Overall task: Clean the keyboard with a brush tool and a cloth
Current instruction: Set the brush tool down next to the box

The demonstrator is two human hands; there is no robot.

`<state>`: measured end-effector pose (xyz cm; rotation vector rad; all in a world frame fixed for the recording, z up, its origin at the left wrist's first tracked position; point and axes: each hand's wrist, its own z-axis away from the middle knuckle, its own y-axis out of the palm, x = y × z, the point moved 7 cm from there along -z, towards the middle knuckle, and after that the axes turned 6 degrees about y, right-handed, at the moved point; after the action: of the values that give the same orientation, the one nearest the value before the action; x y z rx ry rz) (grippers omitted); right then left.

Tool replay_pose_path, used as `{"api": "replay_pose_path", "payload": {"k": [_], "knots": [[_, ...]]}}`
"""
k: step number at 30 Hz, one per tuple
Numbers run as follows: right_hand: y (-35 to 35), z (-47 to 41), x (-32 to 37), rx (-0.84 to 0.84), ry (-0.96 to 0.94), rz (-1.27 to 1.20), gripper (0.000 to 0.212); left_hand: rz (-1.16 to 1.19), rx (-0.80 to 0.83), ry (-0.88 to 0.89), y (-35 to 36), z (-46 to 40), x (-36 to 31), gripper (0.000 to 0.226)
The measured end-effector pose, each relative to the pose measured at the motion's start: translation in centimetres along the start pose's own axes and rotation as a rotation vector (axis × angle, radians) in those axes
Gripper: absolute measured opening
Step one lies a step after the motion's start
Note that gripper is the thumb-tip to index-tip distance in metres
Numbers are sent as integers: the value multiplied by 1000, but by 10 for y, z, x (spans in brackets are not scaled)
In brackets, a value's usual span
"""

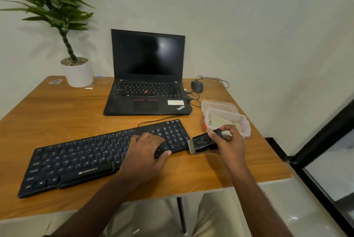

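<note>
Two bare forearms reach in from the lower edge of the frame, uncovered from the wrists back, with no sleeve or cuff visible along either arm. The left hand (148,147) and right hand (230,141) carry no gloves, rings or watch that can be made out. Below the hands and forearms, the person's legs show in light beige trousers, the fabric plain and unpatterned, with a pale seam or fold faintly visible near the bottom edge.
</note>
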<state>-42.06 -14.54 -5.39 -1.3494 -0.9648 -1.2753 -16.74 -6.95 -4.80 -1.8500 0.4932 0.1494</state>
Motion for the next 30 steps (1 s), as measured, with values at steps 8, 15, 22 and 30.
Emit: {"api": "replay_pose_path", "payload": {"k": [8,15,22,30], "knots": [[-76,-9,-13,-204,47,442,27,22,56,200,30,-62,-52,41],[-81,-10,-13,-161,71,571,18,34,89,244,47,-93,-71,38],[-67,-5,-17,206,324,163,21,112,47,219,51,-100,-72,30],[-77,-20,-11,-6,65,656,17,67,95,232,56,-107,-70,26]]}}
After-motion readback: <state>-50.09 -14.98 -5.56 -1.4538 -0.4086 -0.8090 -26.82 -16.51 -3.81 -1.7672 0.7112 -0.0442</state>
